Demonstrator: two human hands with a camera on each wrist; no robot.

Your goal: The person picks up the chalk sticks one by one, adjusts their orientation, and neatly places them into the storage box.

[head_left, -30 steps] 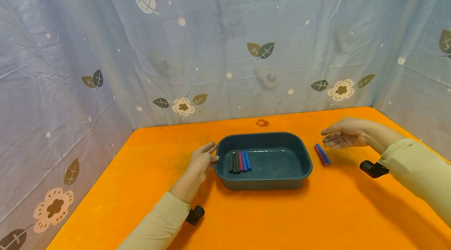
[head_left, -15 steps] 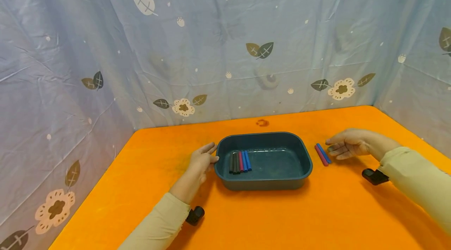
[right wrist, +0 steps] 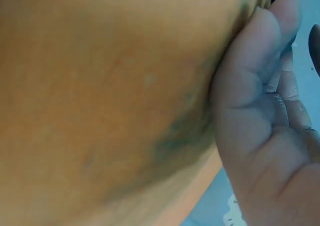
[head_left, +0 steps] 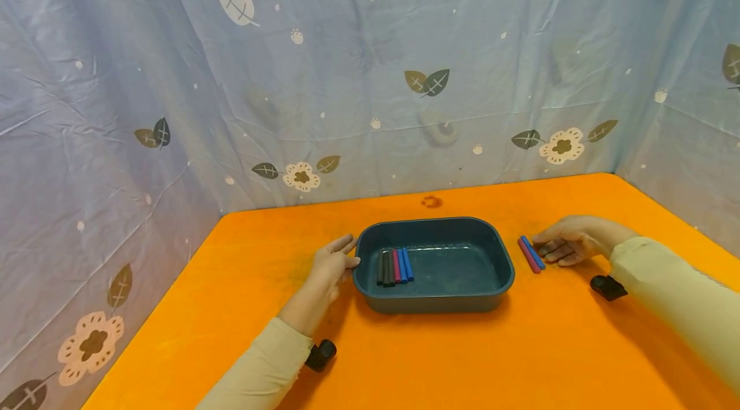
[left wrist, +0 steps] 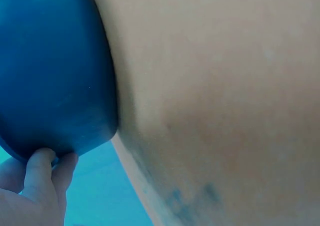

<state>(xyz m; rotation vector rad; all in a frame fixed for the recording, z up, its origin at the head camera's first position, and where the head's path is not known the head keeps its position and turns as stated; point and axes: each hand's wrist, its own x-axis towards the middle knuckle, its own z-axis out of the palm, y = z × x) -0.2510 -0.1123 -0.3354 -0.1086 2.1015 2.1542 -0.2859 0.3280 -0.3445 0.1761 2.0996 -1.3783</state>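
Observation:
A dark blue-grey plastic tray stands on the orange table. My left hand holds its left rim between thumb and fingers; the left wrist view shows the fingertips right at the tray's edge. Inside, toward the left, short crayon-like sticks lie side by side: three black sticks, one red and two blue. To the right of the tray lie a red stick and a blue stick, side by side. My right hand is beside this blue stick, fingers loosely bent, fingertips right at it.
Patterned light-blue curtains surround the table's back and sides. The orange table top extends in front of the tray and carries a dark ring-like stain behind it. A black wrist device hangs under the right sleeve.
My right hand has come down and slightly left, to the loose blue stick. The left hand stays at the tray's rim, and the sticks lie as before.

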